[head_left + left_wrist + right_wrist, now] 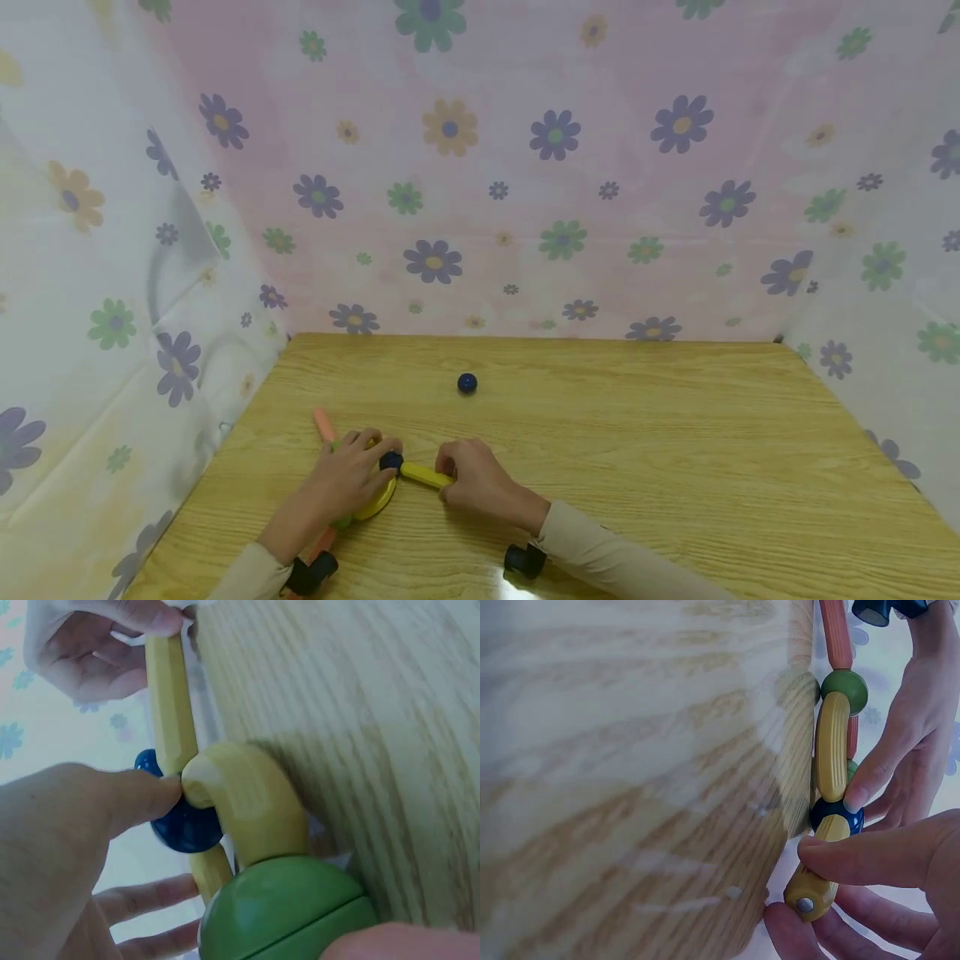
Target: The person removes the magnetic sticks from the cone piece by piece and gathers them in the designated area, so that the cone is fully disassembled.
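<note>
My left hand (348, 479) pinches a dark blue ball (391, 461), its thumb pressed near the joint in the left wrist view. From that ball a straight yellow rod (423, 474) runs right. My right hand (480, 483) grips the rod near its free end, where a silvery metal tip (804, 904) shows. A curved yellow rod (255, 802) also meets the blue ball and leads to a green ball (285, 907). Orange rods, one (325, 423) pointing away and one (836, 634) seen beyond the green ball, belong to the same group. My left hand covers much of it in the head view.
A second dark blue ball (467, 383) lies apart on the wooden table (637, 450), farther back. Flower-patterned cloth (495, 167) hangs behind the table and at both sides. A black camera mount (525, 561) sits at my right wrist, another (313, 573) at my left.
</note>
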A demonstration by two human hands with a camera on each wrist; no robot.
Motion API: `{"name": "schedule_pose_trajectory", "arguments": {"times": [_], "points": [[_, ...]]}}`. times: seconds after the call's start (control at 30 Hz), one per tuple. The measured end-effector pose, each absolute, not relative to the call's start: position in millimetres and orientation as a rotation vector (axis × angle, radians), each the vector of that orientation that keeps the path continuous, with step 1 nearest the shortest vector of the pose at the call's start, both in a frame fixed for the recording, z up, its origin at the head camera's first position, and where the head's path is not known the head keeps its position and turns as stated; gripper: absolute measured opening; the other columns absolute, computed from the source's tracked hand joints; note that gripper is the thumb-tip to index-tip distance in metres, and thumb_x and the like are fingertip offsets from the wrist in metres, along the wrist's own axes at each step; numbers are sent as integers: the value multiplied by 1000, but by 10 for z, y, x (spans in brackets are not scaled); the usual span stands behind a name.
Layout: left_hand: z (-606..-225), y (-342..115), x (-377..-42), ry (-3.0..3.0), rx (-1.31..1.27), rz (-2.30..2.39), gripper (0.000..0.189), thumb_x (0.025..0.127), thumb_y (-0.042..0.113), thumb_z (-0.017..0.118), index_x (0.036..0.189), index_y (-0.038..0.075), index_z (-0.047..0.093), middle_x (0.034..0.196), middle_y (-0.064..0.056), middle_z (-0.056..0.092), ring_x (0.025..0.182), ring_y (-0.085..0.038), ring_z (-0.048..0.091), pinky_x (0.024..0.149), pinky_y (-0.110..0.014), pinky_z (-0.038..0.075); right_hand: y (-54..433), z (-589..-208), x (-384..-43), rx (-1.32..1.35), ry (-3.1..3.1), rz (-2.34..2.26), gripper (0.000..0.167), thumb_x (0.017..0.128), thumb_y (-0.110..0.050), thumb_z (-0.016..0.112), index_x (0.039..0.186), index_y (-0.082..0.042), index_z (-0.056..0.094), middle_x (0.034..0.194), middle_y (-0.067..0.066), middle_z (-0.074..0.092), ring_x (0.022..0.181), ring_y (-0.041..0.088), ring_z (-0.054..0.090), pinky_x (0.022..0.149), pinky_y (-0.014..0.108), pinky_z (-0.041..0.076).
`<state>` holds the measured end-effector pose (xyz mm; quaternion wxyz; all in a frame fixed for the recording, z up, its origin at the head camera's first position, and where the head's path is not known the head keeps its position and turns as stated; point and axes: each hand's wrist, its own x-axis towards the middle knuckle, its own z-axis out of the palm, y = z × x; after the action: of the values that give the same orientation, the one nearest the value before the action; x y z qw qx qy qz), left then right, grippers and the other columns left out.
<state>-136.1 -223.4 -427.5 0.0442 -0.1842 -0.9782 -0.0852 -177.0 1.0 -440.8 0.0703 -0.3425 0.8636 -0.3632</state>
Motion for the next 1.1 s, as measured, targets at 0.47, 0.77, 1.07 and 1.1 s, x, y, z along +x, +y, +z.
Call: {"name": "schedule_pose_trajectory", "arguments": {"times": [0.47,0.77,1.07,1.1], "points": [[-4317,-2176,-1384,-2923,-503,-137,24,93,33,62,116,27,59,110,-4,51,98,-29,54,73,-65,43,-39,-4412,-1657,-994,2677,-1088,20,67,1,78,80,-10,66,74,-7,59,66,3,51,58,18,44],[-4332,-2115,-1424,-2934,-513,-144,20,93,33,61,112,29,57,108,-4,50,97,-29,53,70,-63,44,-7,-4435,-1603,-967,2741,-1081,17,70,3,74,80,-8,66,71,-6,58,62,3,49,56,19,42],[-4334,-2112,-1435,-2934,-424,-151,27,91,32,64,117,26,57,109,-7,51,98,-33,52,72,-66,42,64,-4445,-1534,-942,2762,-1095,18,66,4,72,77,-8,67,68,-7,56,60,3,48,55,19,42],[-4331,-2118,-1437,-2936,-415,-152,27,91,32,64,117,26,57,108,-6,51,97,-32,52,72,-65,43,80,-4443,-1538,-935,2754,-1108,18,67,4,71,78,-8,66,69,-7,57,60,3,48,55,19,42]]}}
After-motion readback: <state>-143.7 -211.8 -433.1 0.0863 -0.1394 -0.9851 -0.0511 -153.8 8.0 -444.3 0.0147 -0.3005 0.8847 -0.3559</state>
